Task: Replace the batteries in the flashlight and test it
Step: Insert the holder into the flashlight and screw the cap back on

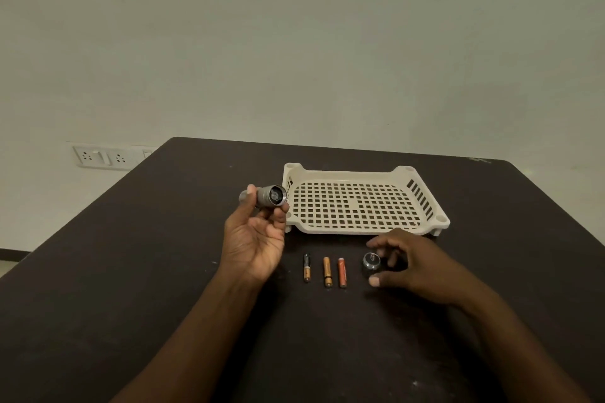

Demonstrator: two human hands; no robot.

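My left hand (255, 239) holds a grey metal flashlight body (268, 196) above the dark table, its open end turned toward the camera. Three small batteries lie side by side on the table: a black and gold one (306, 268), a gold one (327, 271) and an orange one (342, 272). To their right the flashlight's round silver cap (371, 261) rests on the table. My right hand (415, 267) hovers around the cap with fingers spread, thumb in front of it and fingertips behind; no finger clearly grips it.
A cream perforated plastic tray (360, 170) stands on the table (163, 271) just behind both hands. A wall socket panel (101, 157) is on the wall at the left, beyond the table's far edge.
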